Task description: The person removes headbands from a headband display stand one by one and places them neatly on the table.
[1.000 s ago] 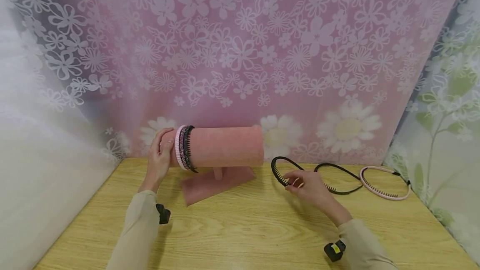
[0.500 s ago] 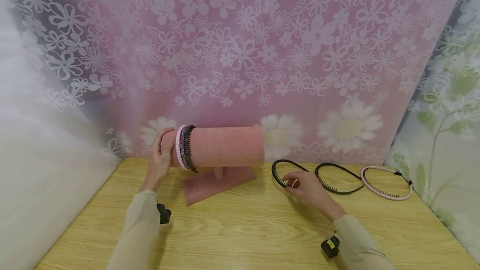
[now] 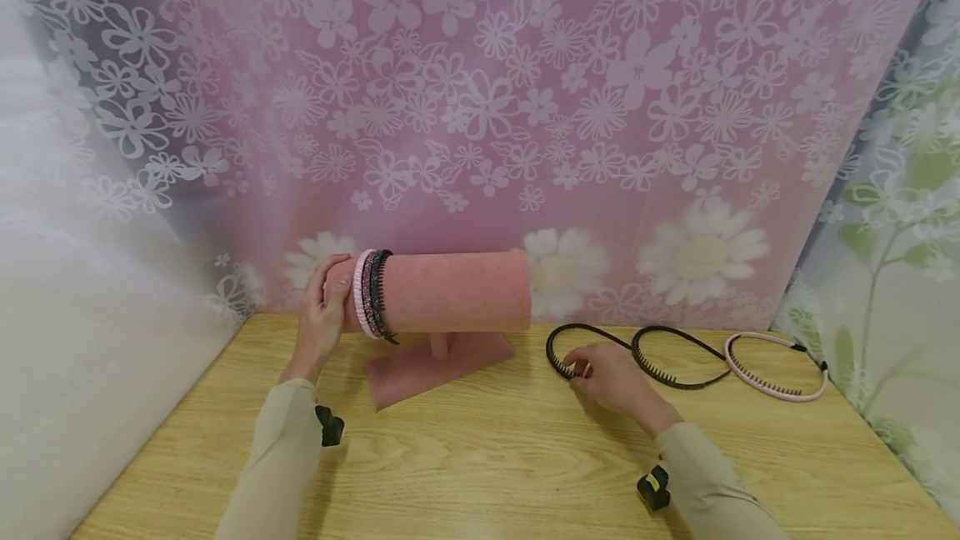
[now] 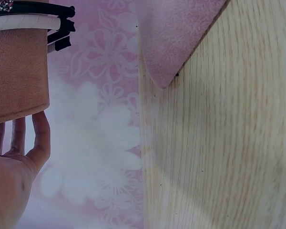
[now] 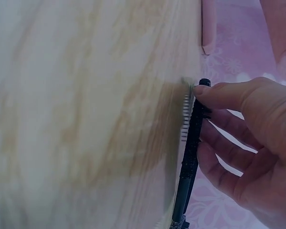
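A pink velvet headband display stand (image 3: 457,294) has a horizontal roll on a flat base (image 3: 442,369). My left hand (image 3: 318,327) grips the roll's left end, thumb in front and fingers over the edge. Beside that hand several headbands circle the roll: a pale pink one (image 3: 360,298), then glittery and black toothed ones (image 3: 384,298) packed close. To the right of the stand, my right hand (image 3: 618,382) pinches the front edge of a black toothed headband (image 5: 193,138) between thumb and fingers. This headband lies low, at or on the wooden table (image 3: 480,457).
Farther right on the table lie another black toothed headband (image 3: 652,369) and a pink one (image 3: 765,388). A floral pink curtain (image 3: 480,107) hangs right behind the stand. A white sheet (image 3: 90,315) borders the left side and a leafy curtain (image 3: 892,273) the right.
The right hand has lowered the black headband toward the table, and its wrist has shifted slightly left. My left hand keeps its hold on the roll.
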`<state>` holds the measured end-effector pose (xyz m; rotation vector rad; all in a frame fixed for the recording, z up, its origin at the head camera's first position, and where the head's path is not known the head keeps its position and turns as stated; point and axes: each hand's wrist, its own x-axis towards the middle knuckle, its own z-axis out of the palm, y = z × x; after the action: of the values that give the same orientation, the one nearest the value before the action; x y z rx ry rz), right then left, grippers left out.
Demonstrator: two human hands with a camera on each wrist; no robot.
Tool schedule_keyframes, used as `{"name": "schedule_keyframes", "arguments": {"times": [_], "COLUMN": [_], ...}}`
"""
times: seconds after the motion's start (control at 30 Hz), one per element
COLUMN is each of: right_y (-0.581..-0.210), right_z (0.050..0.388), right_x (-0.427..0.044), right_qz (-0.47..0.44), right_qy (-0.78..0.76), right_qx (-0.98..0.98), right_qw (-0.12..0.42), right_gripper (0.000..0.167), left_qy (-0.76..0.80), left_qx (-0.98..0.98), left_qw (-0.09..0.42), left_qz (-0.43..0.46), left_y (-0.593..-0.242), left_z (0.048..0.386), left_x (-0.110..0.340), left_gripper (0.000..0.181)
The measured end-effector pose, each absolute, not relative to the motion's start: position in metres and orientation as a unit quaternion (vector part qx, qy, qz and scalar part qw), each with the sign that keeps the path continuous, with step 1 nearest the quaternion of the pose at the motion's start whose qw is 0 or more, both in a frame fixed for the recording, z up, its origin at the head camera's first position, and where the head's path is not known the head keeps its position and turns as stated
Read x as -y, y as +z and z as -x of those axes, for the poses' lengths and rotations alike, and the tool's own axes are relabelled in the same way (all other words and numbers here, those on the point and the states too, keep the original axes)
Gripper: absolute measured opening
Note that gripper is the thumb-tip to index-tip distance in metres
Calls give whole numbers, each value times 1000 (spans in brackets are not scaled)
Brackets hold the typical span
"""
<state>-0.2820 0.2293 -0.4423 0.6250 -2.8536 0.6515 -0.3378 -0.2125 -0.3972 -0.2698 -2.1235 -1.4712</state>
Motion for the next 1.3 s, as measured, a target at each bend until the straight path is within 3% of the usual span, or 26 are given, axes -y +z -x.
{"name": "schedule_keyframes", "arguments": {"times": [0.63, 1.0, 1.3], "right_y": [-425, -399, -367], "right_z": [274, 274, 273], "right_x": [-236, -236, -217], "right_qz": [-181, -217, -245], "right_qy": [226, 246, 270], "right_qx": [955, 928, 901], "right_qw": [72, 178, 233], "right_gripper": [20, 21, 25], "left_qy": [-550, -554, -555], "left_qx": [784, 778, 776], "left_qw": [268, 275, 277], "left_qz": [105, 106, 115], "left_y": [-397, -398, -398], "left_z": [339, 340, 340], "left_x": [212, 213, 212], "left_gripper": [42, 39, 43]}}
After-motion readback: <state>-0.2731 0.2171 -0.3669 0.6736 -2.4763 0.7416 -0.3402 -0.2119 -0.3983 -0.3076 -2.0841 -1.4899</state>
